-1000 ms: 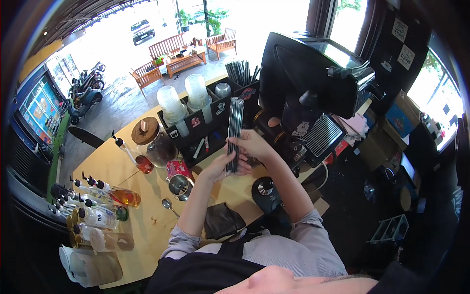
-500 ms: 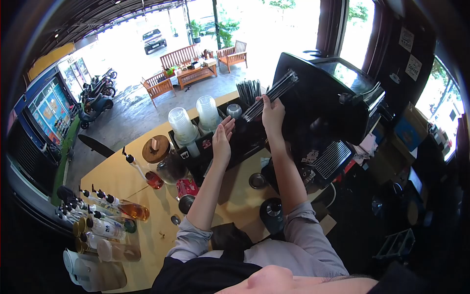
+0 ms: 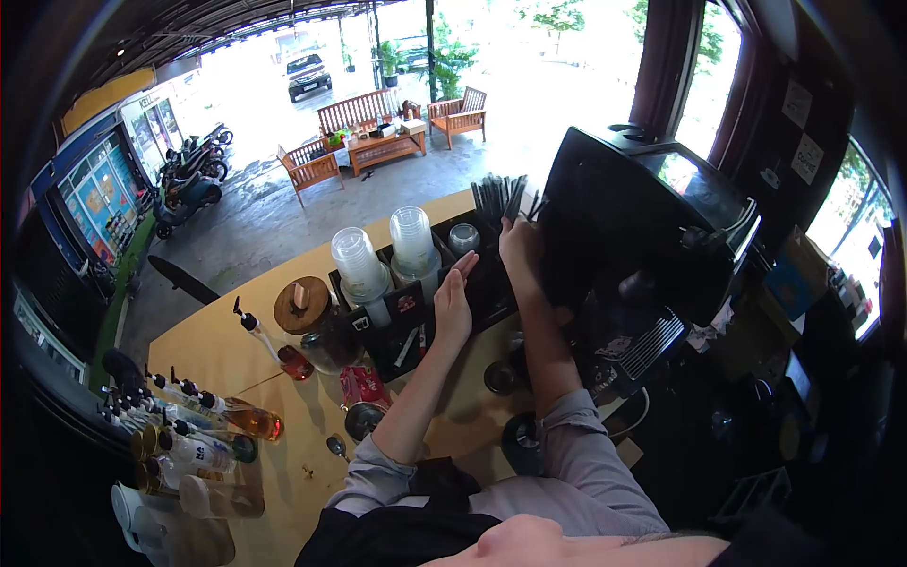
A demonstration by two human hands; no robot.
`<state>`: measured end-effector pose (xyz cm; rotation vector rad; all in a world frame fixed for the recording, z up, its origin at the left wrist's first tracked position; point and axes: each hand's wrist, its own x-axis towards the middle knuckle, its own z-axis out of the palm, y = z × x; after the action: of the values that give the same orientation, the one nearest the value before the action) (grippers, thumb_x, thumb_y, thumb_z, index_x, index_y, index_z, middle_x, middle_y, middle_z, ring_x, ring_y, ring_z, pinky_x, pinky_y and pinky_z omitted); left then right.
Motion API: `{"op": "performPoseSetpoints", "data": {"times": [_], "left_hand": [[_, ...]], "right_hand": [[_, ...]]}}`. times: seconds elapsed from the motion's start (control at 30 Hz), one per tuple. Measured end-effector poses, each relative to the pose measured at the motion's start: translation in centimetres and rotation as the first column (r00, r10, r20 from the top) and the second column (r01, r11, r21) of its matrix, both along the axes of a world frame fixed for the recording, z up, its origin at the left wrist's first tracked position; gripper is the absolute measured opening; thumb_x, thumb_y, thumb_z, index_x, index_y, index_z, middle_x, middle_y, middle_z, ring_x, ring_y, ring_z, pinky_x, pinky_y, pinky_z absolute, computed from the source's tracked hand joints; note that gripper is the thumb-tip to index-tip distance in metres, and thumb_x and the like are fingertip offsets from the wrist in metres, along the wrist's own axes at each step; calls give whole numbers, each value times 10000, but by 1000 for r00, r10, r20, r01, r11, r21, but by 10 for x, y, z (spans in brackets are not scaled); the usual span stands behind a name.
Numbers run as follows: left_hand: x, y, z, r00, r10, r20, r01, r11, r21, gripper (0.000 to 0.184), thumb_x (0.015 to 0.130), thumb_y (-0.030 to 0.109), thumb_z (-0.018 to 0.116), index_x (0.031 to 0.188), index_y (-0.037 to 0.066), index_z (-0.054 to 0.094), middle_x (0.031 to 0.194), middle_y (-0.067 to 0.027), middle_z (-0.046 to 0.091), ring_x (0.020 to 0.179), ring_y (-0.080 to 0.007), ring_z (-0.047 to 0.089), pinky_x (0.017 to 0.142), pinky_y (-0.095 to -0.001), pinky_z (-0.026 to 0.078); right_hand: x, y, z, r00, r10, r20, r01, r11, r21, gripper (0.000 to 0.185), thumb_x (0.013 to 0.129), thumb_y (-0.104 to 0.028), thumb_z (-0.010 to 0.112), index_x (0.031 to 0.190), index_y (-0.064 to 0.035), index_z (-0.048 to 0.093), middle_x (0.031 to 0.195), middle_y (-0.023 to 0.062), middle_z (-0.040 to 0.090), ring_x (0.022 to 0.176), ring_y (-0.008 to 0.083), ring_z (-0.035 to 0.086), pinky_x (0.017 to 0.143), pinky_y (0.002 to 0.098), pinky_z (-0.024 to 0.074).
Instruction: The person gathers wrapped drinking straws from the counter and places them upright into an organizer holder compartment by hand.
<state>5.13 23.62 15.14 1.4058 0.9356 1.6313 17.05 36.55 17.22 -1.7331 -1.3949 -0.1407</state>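
My right hand point(image 3: 521, 251) is closed at the back of the black organizer point(image 3: 383, 333), on a bundle of thin dark straws point(image 3: 536, 205) in clear wrap. Only the top ends stick out above the fingers; the lower part is hidden. Just left of it stands a thick bunch of dark straws point(image 3: 498, 197), fanned out at the top. My left hand point(image 3: 454, 304) is held beside the organizer, fingers straight and nothing in it. Near its fingertips is a small clear cup point(image 3: 463, 238). Two stacks of clear plastic cups, one point(image 3: 411, 236) nearer the hand, stand upright in the organizer.
A black espresso machine point(image 3: 633, 236) stands close to my right arm. On the wooden counter point(image 3: 236, 350) are a wood-lidded jar point(image 3: 304, 307), a red pump bottle point(image 3: 294, 362), a red packet point(image 3: 364, 386), a spoon point(image 3: 336, 446) and several syrup bottles point(image 3: 253, 416) at left.
My right hand has lowered the straw bundle from a slanted position in the air to upright beside the standing straws. My left hand stays near the organizer, fingers still straight. The view has shifted slightly.
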Motion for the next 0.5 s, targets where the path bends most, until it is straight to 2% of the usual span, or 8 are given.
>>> {"op": "performPoseSetpoints", "data": {"times": [0.07,0.1,0.13,0.2,0.23,0.33,0.47,0.5], "left_hand": [[-3,1,-7,1000,-9,11,9,1000,16,569,1004,454,213,1331,58,460,1331,-85,512,1271,-179,421,1064,-356,256],[-4,2,-10,999,-24,23,23,999,38,565,1006,447,212,1329,57,463,1330,-87,513,1269,-185,423,1067,-359,255],[-5,0,-9,1000,-17,23,16,999,38,565,1006,447,212,1329,57,463,1330,-87,513,1269,-185,423,1067,-359,255],[-6,-4,-8,1000,-25,11,25,1000,14,555,1010,426,212,1327,46,462,1329,-96,513,1270,-192,424,1072,-363,255],[-6,-6,-7,1000,-22,11,22,1000,10,555,1010,426,212,1327,46,462,1329,-96,513,1270,-192,424,1072,-363,255],[-5,-10,-7,1000,-28,2,28,1000,-6,548,1013,408,212,1323,33,462,1329,-103,512,1273,-191,421,1076,-361,252],[-5,-13,-9,999,-34,-7,34,999,-6,540,1015,391,208,1319,24,463,1326,-114,513,1276,-194,420,1076,-361,255],[-5,-14,-9,999,-30,-21,30,1000,-5,536,1017,386,208,1319,26,464,1324,-116,513,1275,-195,422,1076,-359,259]], "right_hand": [[-2,1,-3,993,39,110,-29,995,-92,338,867,-352,586,911,-22,647,872,221,634,837,380,627,722,428,512],[0,3,-2,994,59,97,-43,986,-159,334,868,-357,585,941,-39,655,892,206,646,851,370,633,731,432,515],[-1,2,1,993,65,96,-50,986,-160,334,868,-357,585,941,-39,655,892,206,646,851,370,633,731,432,515],[-3,-1,5,999,26,-34,-29,995,-92,323,863,-339,598,1004,-55,659,900,198,650,835,347,627,734,417,514],[-4,-3,8,997,35,-70,-33,999,39,312,860,-344,602,975,-64,677,870,178,662,810,339,633,724,416,518],[-4,-8,16,993,78,-91,-74,996,46,306,871,-350,589,956,-73,686,826,179,664,832,335,639,721,425,513],[0,-2,1,996,82,46,-81,996,-29,281,868,-332,593,918,-78,701,780,186,658,814,339,638,712,419,512],[1,-2,0,991,111,70,-108,993,-50,282,862,-318,603,959,-68,691,813,180,656,833,334,636,720,414,511]]}}
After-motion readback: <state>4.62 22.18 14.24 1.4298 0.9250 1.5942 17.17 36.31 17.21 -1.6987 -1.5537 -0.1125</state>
